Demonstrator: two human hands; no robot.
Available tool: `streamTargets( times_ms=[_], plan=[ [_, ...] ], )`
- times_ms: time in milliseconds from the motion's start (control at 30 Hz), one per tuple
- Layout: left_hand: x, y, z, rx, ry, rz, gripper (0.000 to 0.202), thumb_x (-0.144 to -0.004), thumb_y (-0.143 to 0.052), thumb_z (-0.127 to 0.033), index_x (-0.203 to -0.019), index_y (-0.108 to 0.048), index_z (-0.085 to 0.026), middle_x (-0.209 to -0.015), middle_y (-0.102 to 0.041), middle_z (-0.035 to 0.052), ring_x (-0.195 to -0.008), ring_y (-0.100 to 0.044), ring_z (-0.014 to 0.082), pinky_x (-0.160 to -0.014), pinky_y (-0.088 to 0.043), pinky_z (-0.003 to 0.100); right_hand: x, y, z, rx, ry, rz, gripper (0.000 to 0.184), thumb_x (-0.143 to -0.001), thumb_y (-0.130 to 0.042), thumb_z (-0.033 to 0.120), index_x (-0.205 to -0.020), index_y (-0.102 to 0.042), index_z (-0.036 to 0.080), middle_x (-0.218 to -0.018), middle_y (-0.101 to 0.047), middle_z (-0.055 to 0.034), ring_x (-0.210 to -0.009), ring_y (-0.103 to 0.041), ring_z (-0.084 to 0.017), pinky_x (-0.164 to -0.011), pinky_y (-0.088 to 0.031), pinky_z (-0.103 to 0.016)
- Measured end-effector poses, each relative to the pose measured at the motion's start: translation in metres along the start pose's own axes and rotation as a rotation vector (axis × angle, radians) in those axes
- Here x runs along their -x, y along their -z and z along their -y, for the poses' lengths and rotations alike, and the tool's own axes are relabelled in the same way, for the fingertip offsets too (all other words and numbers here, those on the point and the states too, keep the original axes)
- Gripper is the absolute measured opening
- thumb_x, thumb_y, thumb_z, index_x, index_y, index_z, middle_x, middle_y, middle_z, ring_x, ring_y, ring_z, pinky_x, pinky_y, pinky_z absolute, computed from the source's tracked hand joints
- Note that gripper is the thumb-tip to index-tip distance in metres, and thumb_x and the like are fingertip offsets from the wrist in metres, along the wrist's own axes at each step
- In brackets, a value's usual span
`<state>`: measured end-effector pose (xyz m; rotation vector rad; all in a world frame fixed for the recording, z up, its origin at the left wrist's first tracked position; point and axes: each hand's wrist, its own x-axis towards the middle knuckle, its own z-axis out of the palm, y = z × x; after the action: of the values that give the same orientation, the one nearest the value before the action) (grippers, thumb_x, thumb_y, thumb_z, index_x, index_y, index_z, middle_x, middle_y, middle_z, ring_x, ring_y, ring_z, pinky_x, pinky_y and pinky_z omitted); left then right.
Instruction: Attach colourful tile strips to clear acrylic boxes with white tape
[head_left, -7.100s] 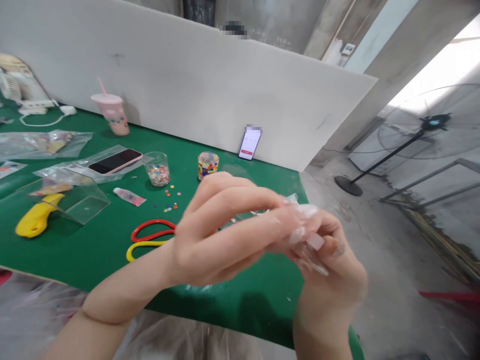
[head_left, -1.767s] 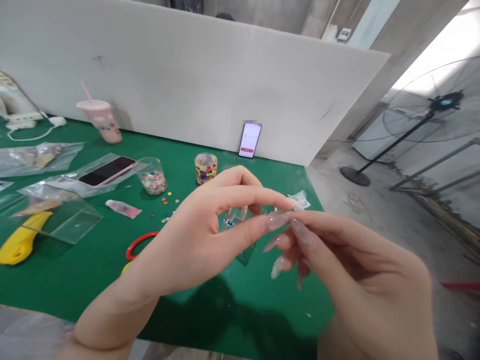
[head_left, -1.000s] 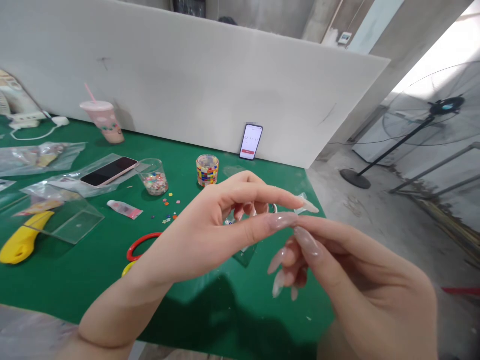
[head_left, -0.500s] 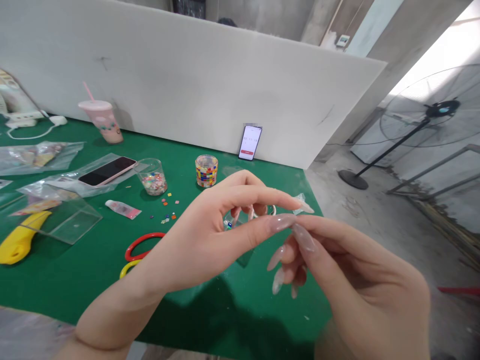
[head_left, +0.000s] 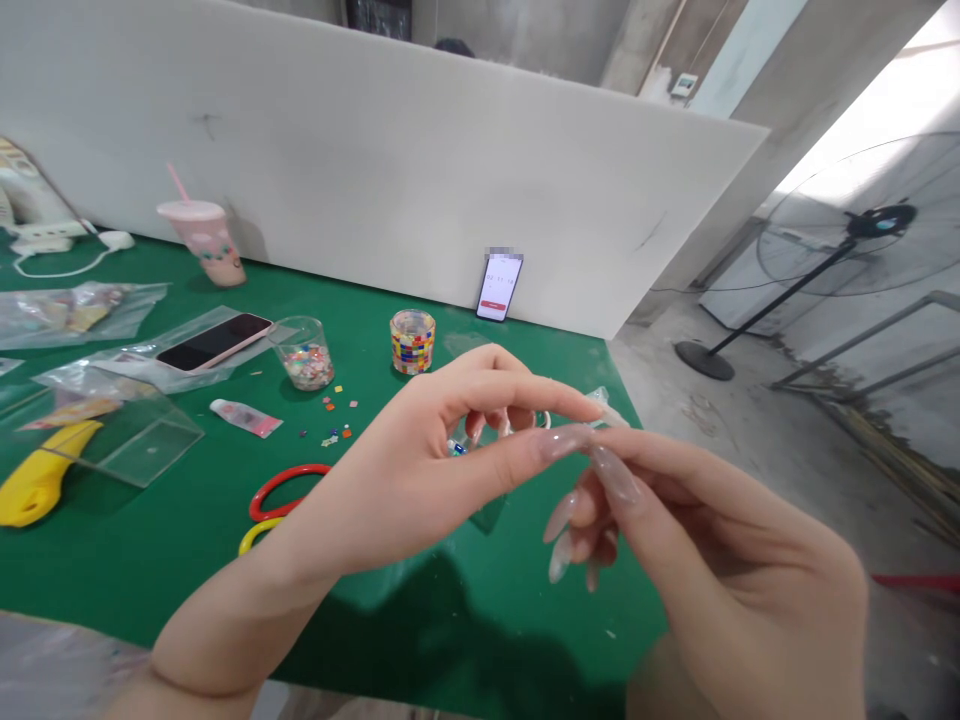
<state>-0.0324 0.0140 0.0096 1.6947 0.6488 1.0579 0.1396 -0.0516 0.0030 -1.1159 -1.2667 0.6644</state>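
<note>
My left hand (head_left: 420,470) is raised over the green table (head_left: 150,520), thumb and forefinger pinched together, and a small clear plastic piece with tiny coloured bits (head_left: 480,450) hangs below its fingers. My right hand (head_left: 705,560) comes in from the right; its thumb and forefinger tips pinch against the left fingertips, and the other fingers are curled. What sits between the right fingertips is too small to make out. Both hands have long pale nails.
On the table are a mosaic-tiled cup (head_left: 412,341), a clear cup of coloured tiles (head_left: 305,352), loose tiles (head_left: 334,420), red and yellow rings (head_left: 281,490), a small tube (head_left: 245,417), a phone on plastic bags (head_left: 214,342), a clear box (head_left: 120,440), a yellow tool (head_left: 37,487), a pink drink cup (head_left: 204,240). A phone (head_left: 499,286) leans against the white board. A standing fan (head_left: 847,240) is at right.
Since seven seconds ago my hands have loosened from a tight clasp into fingertip pinches. Over the last second they hold almost still.
</note>
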Motion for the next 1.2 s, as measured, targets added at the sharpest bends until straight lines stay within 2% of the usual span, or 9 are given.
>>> streamTargets(
  times_ms=[167, 300, 533, 667, 767, 1000, 1200],
  plan=[
    [0.001, 0.001, -0.001, -0.036, -0.037, -0.040, 0.019, -0.104, -0.072, -0.026, -0.112, -0.085, -0.036, -0.089, -0.062, -0.0015, -0.087, -0.060, 0.0138, -0.075, -0.053, 0.026, 0.000, 0.002, 0.000, -0.016, -0.017, 0.008, 0.020, -0.096, -0.078, 0.019, -0.098, -0.087, 0.037, -0.064, -0.077, 0.0076, -0.046, -0.069, -0.008, -0.047, -0.060, -0.012],
    [0.001, 0.000, -0.001, -0.055, -0.043, -0.052, 0.015, -0.101, -0.076, -0.028, -0.111, -0.086, -0.034, -0.090, -0.064, 0.0004, -0.086, -0.061, 0.0157, -0.076, -0.055, 0.028, 0.001, 0.002, 0.001, -0.015, -0.013, 0.003, 0.018, -0.095, -0.078, 0.020, -0.096, -0.087, 0.036, -0.062, -0.076, 0.0073, -0.044, -0.068, -0.009, -0.044, -0.061, -0.014],
    [0.000, -0.002, -0.001, -0.047, -0.048, -0.056, 0.014, -0.102, -0.076, -0.028, -0.109, -0.086, -0.033, -0.090, -0.064, -0.0018, -0.086, -0.062, 0.0122, -0.074, -0.054, 0.024, 0.000, 0.004, 0.001, -0.030, -0.023, 0.051, 0.020, -0.096, -0.077, 0.019, -0.097, -0.087, 0.035, -0.064, -0.077, 0.0072, -0.044, -0.069, -0.009, -0.044, -0.060, -0.013],
    [-0.001, -0.003, -0.002, -0.119, -0.048, -0.085, 0.014, -0.100, -0.078, -0.033, -0.112, -0.085, -0.033, -0.089, -0.066, 0.0005, -0.088, -0.063, 0.0167, -0.081, -0.056, 0.031, 0.000, -0.002, 0.002, 0.002, -0.005, -0.024, 0.018, -0.094, -0.078, 0.019, -0.091, -0.086, 0.035, -0.061, -0.075, 0.0085, -0.043, -0.066, -0.007, -0.043, -0.058, -0.011],
    [-0.007, -0.006, -0.005, -0.146, -0.018, -0.099, 0.025, -0.098, -0.079, -0.043, -0.119, -0.084, -0.032, -0.086, -0.067, 0.0026, -0.089, -0.064, 0.0213, -0.080, -0.057, 0.035, 0.000, -0.003, 0.002, 0.015, 0.014, -0.053, 0.017, -0.092, -0.079, 0.019, -0.088, -0.086, 0.033, -0.059, -0.074, 0.0080, -0.042, -0.065, -0.007, -0.041, -0.057, -0.012],
    [-0.015, -0.010, -0.011, -0.093, 0.035, -0.074, 0.034, -0.097, -0.077, -0.051, -0.123, -0.082, -0.030, -0.084, -0.067, 0.0032, -0.087, -0.064, 0.0217, -0.077, -0.057, 0.034, -0.002, 0.004, 0.001, 0.037, 0.018, 0.054, 0.022, -0.096, -0.074, 0.015, -0.094, -0.085, 0.034, -0.062, -0.076, 0.0087, -0.045, -0.068, -0.007, -0.048, -0.060, -0.011],
    [-0.003, 0.000, -0.003, 0.037, 0.100, 0.019, 0.016, -0.100, -0.076, -0.039, -0.110, -0.087, -0.033, -0.081, -0.060, -0.0001, -0.079, -0.056, 0.0152, -0.071, -0.053, 0.027, -0.001, 0.006, 0.000, -0.011, 0.003, 0.072, 0.026, -0.096, -0.073, 0.014, -0.096, -0.086, 0.036, -0.064, -0.076, 0.0093, -0.047, -0.069, -0.005, -0.049, -0.059, -0.007]
  ],
)
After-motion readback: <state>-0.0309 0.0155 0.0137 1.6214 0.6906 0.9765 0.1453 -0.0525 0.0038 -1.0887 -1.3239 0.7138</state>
